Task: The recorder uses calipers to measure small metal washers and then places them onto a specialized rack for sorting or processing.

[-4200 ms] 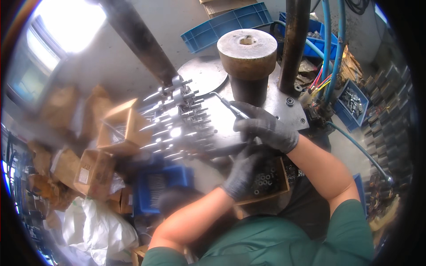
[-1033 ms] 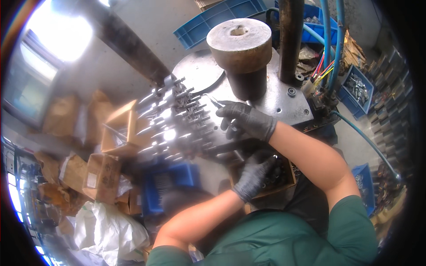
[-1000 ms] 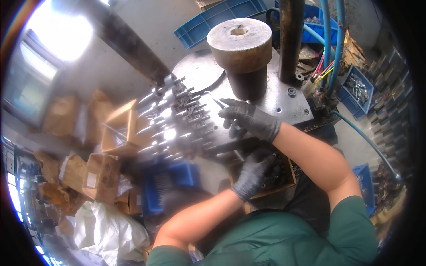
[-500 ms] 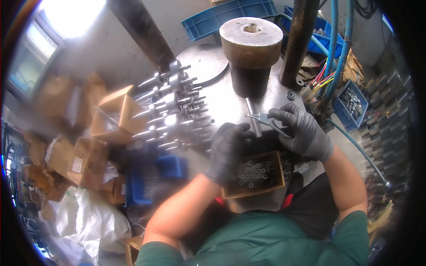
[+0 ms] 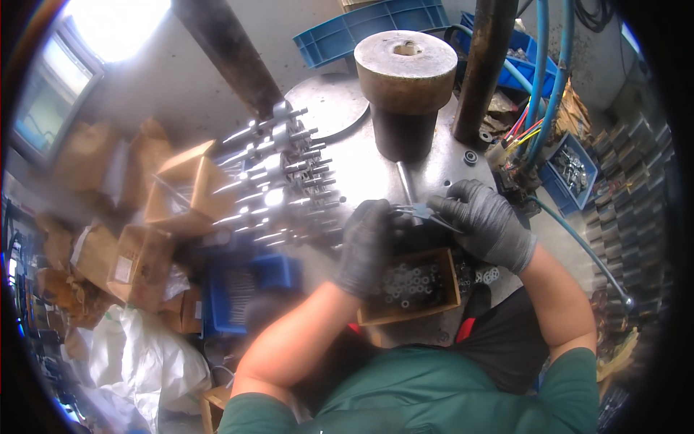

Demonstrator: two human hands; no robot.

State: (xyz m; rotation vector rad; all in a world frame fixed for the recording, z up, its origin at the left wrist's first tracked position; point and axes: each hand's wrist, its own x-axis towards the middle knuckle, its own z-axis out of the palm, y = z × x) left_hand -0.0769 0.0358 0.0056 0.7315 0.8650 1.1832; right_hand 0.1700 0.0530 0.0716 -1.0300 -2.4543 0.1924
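Note:
My right hand [image 5: 493,226], in a grey glove, grips a pair of pliers [image 5: 423,212] by the handles. The jaws point left, toward my left hand [image 5: 366,246]. That gloved hand is closed with its fingertips at the plier tips; what it holds, if anything, is hidden. Behind the pliers a bright metal rod [image 5: 405,179] slants toward the foot of a heavy round steel post [image 5: 405,119]. Below both hands sits an open cardboard box [image 5: 453,278] with many small ring-like parts [image 5: 406,283] inside.
Rows of metal shafts with round collars [image 5: 278,170] stand on the left of the steel table [image 5: 347,155]. Opened cartons [image 5: 173,195] and a blue bin [image 5: 282,271] lie further left. At right are blue hoses [image 5: 543,79] and a blue parts bin [image 5: 571,173].
My right hand has lowered slightly and brought the plier tips left and down to my left hand's fingertips. The left hand stays nearly in place.

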